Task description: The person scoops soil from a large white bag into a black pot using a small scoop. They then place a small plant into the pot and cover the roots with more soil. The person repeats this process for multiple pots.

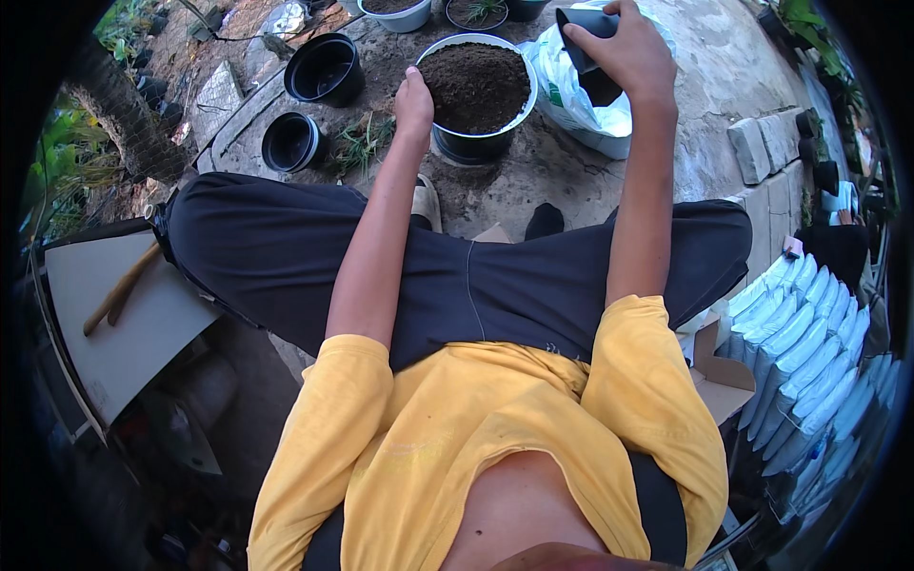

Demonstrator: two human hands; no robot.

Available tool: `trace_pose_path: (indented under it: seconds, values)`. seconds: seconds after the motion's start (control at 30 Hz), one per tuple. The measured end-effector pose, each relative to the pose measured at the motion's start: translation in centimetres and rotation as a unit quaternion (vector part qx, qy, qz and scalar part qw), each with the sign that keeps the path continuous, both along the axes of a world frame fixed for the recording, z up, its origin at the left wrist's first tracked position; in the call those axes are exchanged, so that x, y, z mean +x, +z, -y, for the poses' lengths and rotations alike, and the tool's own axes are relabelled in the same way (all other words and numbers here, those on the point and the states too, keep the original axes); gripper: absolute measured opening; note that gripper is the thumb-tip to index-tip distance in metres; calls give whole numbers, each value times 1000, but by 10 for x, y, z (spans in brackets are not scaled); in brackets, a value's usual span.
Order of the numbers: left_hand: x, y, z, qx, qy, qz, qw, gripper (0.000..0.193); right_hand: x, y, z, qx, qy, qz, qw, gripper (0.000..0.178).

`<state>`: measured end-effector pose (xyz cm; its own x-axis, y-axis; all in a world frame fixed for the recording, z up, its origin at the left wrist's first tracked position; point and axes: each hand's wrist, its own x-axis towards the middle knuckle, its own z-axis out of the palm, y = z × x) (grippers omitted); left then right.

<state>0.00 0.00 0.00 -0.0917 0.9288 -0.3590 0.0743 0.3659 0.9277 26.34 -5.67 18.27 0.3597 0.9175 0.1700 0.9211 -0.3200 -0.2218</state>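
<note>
A round pot with a white rim (529, 107), heaped with dark soil (476, 86), stands on the ground in front of me. My left hand (413, 103) grips its left edge. To its right is an open white plastic bag (562, 90) with dark soil inside. Over the bag's mouth, my right hand (633, 55) holds a small dark grey pot (583, 36) that is tilted. My fingers wrap its upper edge, and what the small pot contains is hidden.
Two black pots (325, 70) stand at the left, near a tuft of grass (362, 143). Farther back are a soil-filled white basin (398, 15) and a potted seedling (478, 11). Concrete blocks (749, 150) and stacked pale plastic packets (795, 343) lie at the right.
</note>
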Motion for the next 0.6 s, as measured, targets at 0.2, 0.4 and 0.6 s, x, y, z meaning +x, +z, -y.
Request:
trace_pose_path:
  seconds: [0.2,0.4,0.6]
  values:
    - [-16,13,-15,31,5,-18,999,65,49,-96,-16,-60,-96,-59,992,67]
    - [-3,4,0,15,10,-10,1000,64,60,-202,2,-5,27,4,1000,52]
    - [-3,6,2,12,8,-12,1000,64,70,-230,-7,-136,21,-139,981,39]
